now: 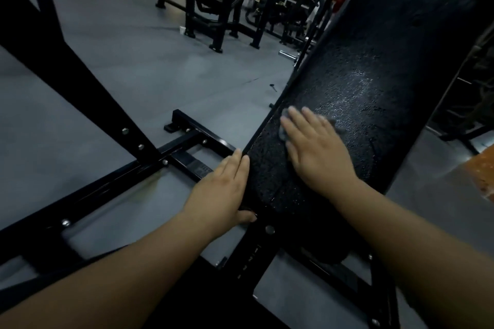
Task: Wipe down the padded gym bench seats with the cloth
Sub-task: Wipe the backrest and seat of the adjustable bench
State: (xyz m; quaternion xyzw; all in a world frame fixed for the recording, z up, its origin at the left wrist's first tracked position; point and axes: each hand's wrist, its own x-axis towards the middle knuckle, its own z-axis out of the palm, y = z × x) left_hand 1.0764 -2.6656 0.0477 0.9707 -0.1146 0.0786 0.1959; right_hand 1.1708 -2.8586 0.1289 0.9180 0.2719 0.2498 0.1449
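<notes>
A long black padded bench pad [374, 67] runs from the lower middle up to the top right, its surface glistening in patches. My right hand [318, 149] lies flat on the pad with straight fingers and presses a grey cloth [337, 127] against it; only the cloth's edges show around the fingers. My left hand [224, 189] rests against the pad's left edge near its lower end, fingers straight along the side and thumb under the end.
The bench's black steel frame [149, 165] with bolts spreads over the grey floor [133, 69] at left and below. More black gym machines [219, 8] stand at the back. An orange patch [481, 176] lies at the right edge.
</notes>
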